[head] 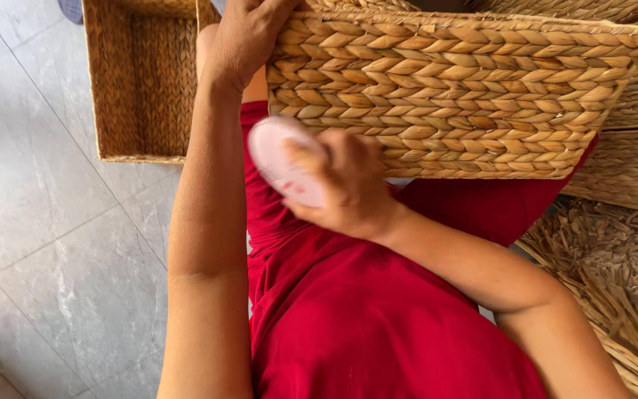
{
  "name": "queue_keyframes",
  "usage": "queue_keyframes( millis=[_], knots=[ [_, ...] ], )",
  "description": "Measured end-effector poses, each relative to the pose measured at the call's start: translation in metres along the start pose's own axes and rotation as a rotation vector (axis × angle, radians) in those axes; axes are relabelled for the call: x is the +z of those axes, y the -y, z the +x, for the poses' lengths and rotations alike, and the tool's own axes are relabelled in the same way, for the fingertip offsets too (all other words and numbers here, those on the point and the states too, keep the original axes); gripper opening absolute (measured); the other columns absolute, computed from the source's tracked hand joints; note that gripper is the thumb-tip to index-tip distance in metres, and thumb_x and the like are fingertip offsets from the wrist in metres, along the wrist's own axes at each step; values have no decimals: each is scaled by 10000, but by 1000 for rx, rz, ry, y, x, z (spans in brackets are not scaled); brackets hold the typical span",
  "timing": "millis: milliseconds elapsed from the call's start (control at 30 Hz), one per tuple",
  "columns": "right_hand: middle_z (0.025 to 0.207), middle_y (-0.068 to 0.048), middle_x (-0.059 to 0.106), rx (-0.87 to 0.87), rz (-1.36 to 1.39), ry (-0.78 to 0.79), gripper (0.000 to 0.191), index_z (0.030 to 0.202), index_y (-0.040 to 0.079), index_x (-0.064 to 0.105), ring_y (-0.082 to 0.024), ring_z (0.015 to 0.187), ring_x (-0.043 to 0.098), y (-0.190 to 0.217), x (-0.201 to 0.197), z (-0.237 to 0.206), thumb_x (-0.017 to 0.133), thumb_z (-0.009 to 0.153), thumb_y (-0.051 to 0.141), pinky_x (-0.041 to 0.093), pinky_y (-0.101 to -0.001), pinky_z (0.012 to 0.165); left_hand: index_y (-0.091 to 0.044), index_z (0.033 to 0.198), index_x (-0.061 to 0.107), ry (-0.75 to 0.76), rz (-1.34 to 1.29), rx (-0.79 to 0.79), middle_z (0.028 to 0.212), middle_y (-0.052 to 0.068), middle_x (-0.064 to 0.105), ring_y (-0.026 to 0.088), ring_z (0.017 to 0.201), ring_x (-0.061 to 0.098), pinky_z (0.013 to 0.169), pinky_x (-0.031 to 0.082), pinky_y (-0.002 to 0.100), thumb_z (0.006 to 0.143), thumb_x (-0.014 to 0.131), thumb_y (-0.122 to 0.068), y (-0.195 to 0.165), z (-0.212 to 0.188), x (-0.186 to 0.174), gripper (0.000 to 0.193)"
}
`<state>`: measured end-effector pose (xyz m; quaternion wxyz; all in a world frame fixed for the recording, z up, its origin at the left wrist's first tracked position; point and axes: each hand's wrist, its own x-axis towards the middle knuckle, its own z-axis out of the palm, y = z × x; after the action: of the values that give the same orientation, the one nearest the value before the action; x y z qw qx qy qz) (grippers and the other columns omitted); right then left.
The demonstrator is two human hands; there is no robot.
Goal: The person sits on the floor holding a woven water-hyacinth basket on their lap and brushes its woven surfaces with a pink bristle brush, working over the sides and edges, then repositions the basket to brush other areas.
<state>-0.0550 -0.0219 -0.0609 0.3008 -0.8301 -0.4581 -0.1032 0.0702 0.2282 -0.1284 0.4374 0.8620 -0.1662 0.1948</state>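
Note:
A woven straw basket (452, 96) rests across my lap, its braided side facing me. My left hand (245, 37) grips its upper left corner. My right hand (348, 185) is closed around a pale pink oval brush (278, 159) and holds it against the basket's lower left edge. The brush and hand look blurred by motion. My legs are covered in red cloth (378, 325).
Another rectangular woven basket (142, 81) lies on the grey tiled floor (46, 222) at the upper left, its open inside facing up. More woven baskets (636, 162) and a heap of loose dried straw (614, 273) crowd the right side.

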Motion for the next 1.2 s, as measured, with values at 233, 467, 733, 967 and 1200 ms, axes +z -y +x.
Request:
queue_keyframes(
  millis=[233, 467, 733, 967, 1200],
  knots=[
    [1204, -112, 512, 65, -118, -40, 927, 1477, 158, 419, -310, 1078, 535, -32, -31, -26, 954, 747, 364, 403, -489, 911, -40, 991, 779, -13, -474, -437, 806, -25, 705, 41, 687, 581, 636, 488, 241, 1091, 635, -425, -32, 5, -8, 423],
    [1372, -161, 443, 532, -219, -258, 825, 1564, 81, 356, -304, 1278, 478, -94, -105, -134, 884, 941, 196, 429, -449, 1074, -49, 1002, 773, -65, -449, -352, 837, -23, 697, 55, 744, 588, 698, 502, 245, 1118, 617, -479, -31, 1, -9, 472],
    [1117, -70, 557, 436, -31, -48, 668, 1395, 154, 479, -241, 1026, 572, -48, -40, -43, 833, 873, 375, 452, -424, 905, -101, 924, 817, -79, -235, -530, 765, -52, 690, 37, 681, 580, 642, 475, 225, 1043, 614, -562, -44, 4, -8, 518],
    [1168, -74, 524, 4, -14, -85, 869, 1486, 177, 416, -265, 1066, 553, -9, -8, 16, 880, 784, 394, 388, -462, 949, -52, 903, 773, -37, -369, -546, 741, -61, 647, 28, 676, 517, 638, 435, 231, 1031, 638, -572, -36, 10, -10, 552],
    [1184, -170, 544, 377, -321, -286, 841, 1480, 69, 424, -344, 1069, 565, -108, -96, -78, 952, 848, 240, 468, -496, 917, -92, 894, 780, -59, -383, -646, 664, -85, 609, 31, 575, 449, 566, 392, 230, 1013, 638, -559, -41, 1, -15, 503]
  ],
)
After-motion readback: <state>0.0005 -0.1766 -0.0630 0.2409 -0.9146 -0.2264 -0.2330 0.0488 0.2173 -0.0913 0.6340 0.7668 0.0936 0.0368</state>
